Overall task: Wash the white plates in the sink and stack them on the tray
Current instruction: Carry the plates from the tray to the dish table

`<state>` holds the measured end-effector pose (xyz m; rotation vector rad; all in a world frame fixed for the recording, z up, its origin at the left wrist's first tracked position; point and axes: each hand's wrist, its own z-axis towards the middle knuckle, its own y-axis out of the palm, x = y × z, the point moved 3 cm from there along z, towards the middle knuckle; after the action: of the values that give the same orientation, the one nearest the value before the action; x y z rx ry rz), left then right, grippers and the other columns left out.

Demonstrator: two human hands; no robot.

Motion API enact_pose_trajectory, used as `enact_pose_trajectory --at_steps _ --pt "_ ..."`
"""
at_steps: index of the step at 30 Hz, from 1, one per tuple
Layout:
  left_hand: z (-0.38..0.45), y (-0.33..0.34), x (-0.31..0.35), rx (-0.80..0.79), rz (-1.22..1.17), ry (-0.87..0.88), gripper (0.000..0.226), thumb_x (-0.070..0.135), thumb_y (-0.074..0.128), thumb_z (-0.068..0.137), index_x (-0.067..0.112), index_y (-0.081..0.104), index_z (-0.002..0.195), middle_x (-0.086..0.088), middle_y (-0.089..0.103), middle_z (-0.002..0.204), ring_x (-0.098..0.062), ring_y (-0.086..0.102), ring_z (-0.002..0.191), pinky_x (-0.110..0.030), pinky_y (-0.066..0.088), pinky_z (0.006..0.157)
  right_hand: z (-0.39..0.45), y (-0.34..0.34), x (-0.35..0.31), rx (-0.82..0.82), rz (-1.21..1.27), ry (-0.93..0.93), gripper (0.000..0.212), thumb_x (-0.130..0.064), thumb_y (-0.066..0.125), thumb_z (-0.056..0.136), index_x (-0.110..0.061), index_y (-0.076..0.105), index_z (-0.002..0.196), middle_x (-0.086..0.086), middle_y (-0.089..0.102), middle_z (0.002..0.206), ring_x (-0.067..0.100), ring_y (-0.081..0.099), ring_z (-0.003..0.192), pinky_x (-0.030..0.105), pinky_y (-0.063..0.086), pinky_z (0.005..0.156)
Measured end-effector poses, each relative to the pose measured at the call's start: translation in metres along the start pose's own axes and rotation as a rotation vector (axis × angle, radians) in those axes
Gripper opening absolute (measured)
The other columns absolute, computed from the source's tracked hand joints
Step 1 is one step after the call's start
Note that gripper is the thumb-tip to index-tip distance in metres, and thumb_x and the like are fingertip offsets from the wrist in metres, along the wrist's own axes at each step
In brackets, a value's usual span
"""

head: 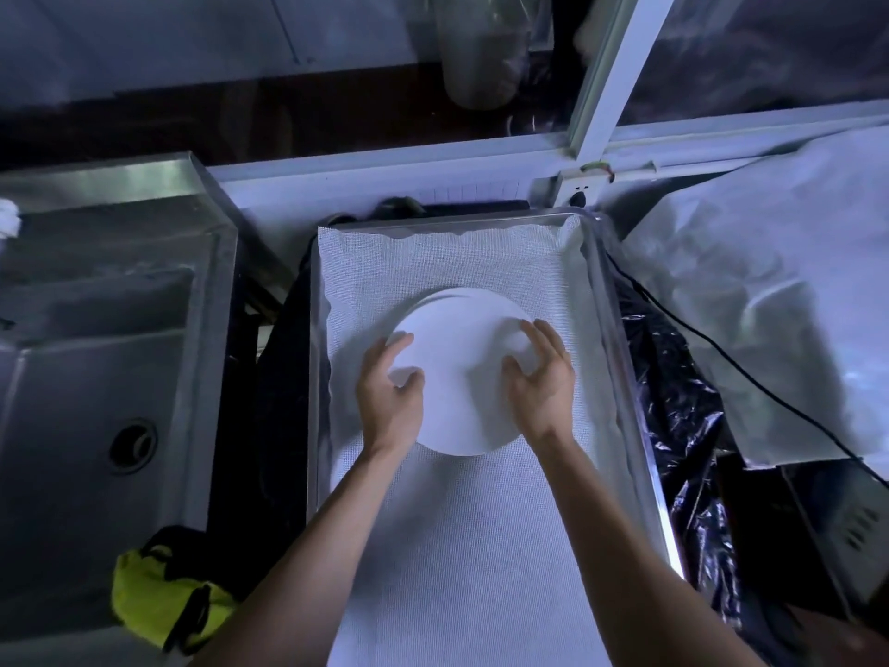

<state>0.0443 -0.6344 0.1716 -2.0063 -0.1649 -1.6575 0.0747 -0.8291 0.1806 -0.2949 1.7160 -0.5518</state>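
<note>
A: Reading left to right, I see the sink (96,377) bare of plates in the part that shows; the tray (620,300) sits just beside it on the right, lined with a white mesh mat (457,546).

B: So which step do I log?

A: Stacking, I judge; the top plate (457,373) lies on at least 1 other plate, whose rim peeks out at the far edge.

B: And the hands?

A: My left hand (392,402) grips the plate's left rim, fingers curled over it; my right hand (543,373) holds the right rim, thumb on top; the plate spans between the 2 grips.

B: Next move?

A: Probably squaring the stack, then letting go gently.
</note>
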Motion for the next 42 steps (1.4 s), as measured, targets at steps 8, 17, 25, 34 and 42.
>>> enact_pose_trajectory --at_steps 8,17,25,34,42 --pt "-0.024 -0.013 0.011 -0.063 0.005 0.02 0.046 0.0 0.066 0.085 0.026 0.07 0.123 0.008 0.054 0.123 0.004 0.053 0.112 -0.005 0.04 0.085 -0.055 -0.023 -0.009 0.114 0.061 -0.022 0.049 -0.009 0.063 0.088 -0.022 0.061 0.135 -0.007 0.046 0.151 0.007 0.043 0.134 0.03 0.036 0.115" --pt "-0.069 -0.018 0.039 -0.28 0.122 0.198 0.046 0.001 0.066 0.084 0.022 0.068 0.126 0.007 0.051 0.124 0.001 0.052 0.113 0.004 0.031 0.087 -0.137 -0.066 -0.019 0.318 0.029 0.028 0.039 -0.011 0.065 0.089 -0.016 0.066 0.127 0.001 0.049 0.148 0.015 0.047 0.133 0.024 0.034 0.111" --pt "-0.157 0.012 0.077 -0.564 0.155 0.38 0.046 0.001 0.069 0.082 0.015 0.068 0.126 0.003 0.051 0.131 -0.006 0.052 0.12 -0.014 0.038 0.1 -0.238 -0.132 0.008 0.615 0.024 0.175 0.032 -0.009 0.063 0.09 -0.014 0.07 0.121 0.006 0.049 0.147 0.02 0.046 0.135 0.023 0.029 0.111" --pt "-0.326 0.05 0.095 -0.892 0.171 0.536 0.046 0.004 0.074 0.083 0.01 0.068 0.128 0.002 0.05 0.133 -0.004 0.049 0.116 0.008 0.023 0.089 -0.4 -0.212 0.067 0.923 0.023 0.325 0.027 -0.024 0.061 0.097 -0.025 0.068 0.123 -0.002 0.041 0.153 0.01 0.035 0.141 0.024 0.027 0.11" --pt "-0.536 0.043 0.076 -1.134 0.184 0.679 0.046 0.011 0.076 0.082 0.015 0.069 0.127 0.009 0.047 0.127 -0.002 0.05 0.112 -0.002 0.031 0.091 -0.603 -0.277 0.135 1.115 -0.004 0.479 0.036 -0.014 0.063 0.091 -0.019 0.066 0.127 0.001 0.04 0.154 0.016 0.04 0.139 0.018 0.026 0.104"
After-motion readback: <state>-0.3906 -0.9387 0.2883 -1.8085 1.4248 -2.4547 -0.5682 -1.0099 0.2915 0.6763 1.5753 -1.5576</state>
